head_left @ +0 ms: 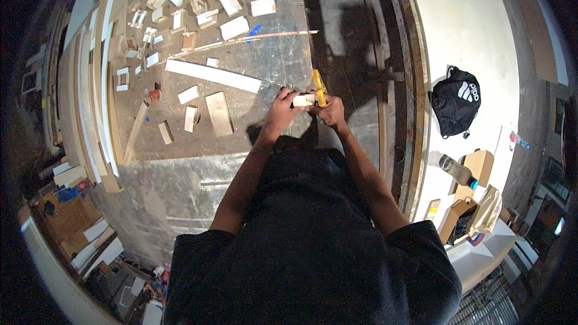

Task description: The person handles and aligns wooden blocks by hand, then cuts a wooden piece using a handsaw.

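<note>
A small pale wooden block (pixel 303 100) is gripped in my left hand (pixel 281 112), its fingers wrapped on the block's left end near the table's right edge. My right hand (pixel 332 112) is closed around a yellow tool (pixel 319 87), whose lower part meets the block's right end. The exact kind of tool is too small to tell. Left of my hands, a long white board (pixel 213 76) and a shorter wooden board (pixel 218 114) lie flat on the worktable (pixel 198 174).
Several small wooden pieces (pixel 235 27) cover the table's far side, with a thin strip (pixel 259 37) before them. Long boards (pixel 99 84) line the left. On the right-hand white surface (pixel 475 30) are a black bag (pixel 456 102), a bottle (pixel 457 171) and an open carton (pixel 453 219).
</note>
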The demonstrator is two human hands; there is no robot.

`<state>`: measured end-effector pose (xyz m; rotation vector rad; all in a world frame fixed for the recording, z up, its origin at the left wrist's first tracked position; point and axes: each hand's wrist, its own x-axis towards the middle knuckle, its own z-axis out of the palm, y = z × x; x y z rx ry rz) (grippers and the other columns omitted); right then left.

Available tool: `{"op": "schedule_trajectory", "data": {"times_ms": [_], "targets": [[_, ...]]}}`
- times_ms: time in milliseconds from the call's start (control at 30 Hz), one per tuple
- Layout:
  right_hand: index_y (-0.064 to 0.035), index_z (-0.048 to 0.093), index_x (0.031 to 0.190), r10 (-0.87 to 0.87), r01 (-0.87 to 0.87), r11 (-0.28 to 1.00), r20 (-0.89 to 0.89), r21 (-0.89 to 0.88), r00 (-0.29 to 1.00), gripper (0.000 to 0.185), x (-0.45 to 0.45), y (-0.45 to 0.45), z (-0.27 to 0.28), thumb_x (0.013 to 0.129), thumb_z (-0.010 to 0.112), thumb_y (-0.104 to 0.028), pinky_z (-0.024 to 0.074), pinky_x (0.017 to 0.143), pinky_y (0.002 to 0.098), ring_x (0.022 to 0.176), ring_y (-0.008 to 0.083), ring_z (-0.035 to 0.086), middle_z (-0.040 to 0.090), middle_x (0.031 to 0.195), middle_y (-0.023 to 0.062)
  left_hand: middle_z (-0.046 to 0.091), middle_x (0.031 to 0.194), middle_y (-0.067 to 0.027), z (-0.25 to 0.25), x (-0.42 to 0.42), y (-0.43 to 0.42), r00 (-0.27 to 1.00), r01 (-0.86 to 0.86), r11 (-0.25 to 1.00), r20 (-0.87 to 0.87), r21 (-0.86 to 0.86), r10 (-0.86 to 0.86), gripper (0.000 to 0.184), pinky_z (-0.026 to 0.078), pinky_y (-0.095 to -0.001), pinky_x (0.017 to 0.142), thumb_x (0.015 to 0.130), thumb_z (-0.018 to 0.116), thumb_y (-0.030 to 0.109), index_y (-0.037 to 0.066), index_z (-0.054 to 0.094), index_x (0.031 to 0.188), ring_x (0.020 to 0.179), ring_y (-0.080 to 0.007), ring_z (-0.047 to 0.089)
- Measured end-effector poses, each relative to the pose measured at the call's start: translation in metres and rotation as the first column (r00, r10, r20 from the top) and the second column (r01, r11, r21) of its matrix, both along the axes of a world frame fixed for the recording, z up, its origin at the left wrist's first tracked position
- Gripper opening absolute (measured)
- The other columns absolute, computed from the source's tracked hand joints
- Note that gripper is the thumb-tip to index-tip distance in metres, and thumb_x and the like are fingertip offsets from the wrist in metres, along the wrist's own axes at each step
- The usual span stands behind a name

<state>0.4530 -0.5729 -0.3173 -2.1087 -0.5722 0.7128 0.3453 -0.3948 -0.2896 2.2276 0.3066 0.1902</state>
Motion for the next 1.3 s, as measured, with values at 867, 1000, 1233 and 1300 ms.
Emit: {"op": "schedule_trajectory", "data": {"times_ms": [867, 1000, 1233, 1300], "targets": [[-0.0229, 0.071, 0.122, 0.033, -0.033, 0.995, 0.003, -0.089, 0.999, 0.054, 0.004, 0.000, 0.015, 0.073, 0.087, -0.040, 0.0547, 0.077, 0.0358, 0.084, 0.0211, 0.073, 0.076, 0.098, 0.0070, 0.063, 0.098, -0.0150, 0.008, 0.004, 0.003, 0.998, 0.062, 0.995, 0.015, 0.082, -0.063, 0.049, 0.054, -0.0381, 0.080, 0.071, 0.084, 0.012, -0.001, 0.068, 0.116, 0.092, -0.0322, 0.065], [-0.0261, 0.071, 0.122, 0.017, -0.015, 0.999, 0.039, -0.049, 0.999, 0.056, 0.003, -0.002, 0.011, 0.072, 0.087, -0.045, 0.0553, 0.075, 0.0390, 0.083, 0.0265, 0.073, 0.075, 0.096, 0.0087, 0.062, 0.099, -0.0142, 0.009, 0.003, -0.001, 0.998, 0.056, 0.991, 0.031, 0.118, -0.060, 0.043, 0.054, -0.0411, 0.079, 0.075, 0.080, 0.010, 0.000, 0.067, 0.115, 0.092, -0.0341, 0.064], [-0.0176, 0.071, 0.121, 0.069, -0.067, 0.997, 0.057, -0.036, 0.996, 0.055, 0.007, -0.002, 0.014, 0.074, 0.087, -0.041, 0.0542, 0.074, 0.0363, 0.083, 0.0252, 0.074, 0.075, 0.093, 0.0124, 0.063, 0.099, -0.0151, 0.011, 0.004, -0.002, 1.000, 0.024, 0.996, -0.021, 0.083, -0.022, 0.043, 0.054, -0.0401, 0.079, 0.074, 0.080, 0.008, -0.001, 0.068, 0.114, 0.091, -0.0343, 0.065], [-0.0167, 0.071, 0.121, 0.066, -0.066, 0.998, 0.067, -0.001, 0.996, 0.055, 0.006, -0.004, 0.010, 0.074, 0.087, -0.041, 0.0544, 0.074, 0.0366, 0.084, 0.0254, 0.074, 0.075, 0.095, 0.0124, 0.064, 0.099, -0.0155, 0.010, 0.005, 0.000, 0.999, 0.027, 0.999, -0.035, 0.043, -0.026, 0.045, 0.053, -0.0401, 0.079, 0.073, 0.081, 0.009, -0.001, 0.068, 0.114, 0.091, -0.0345, 0.065]]}}
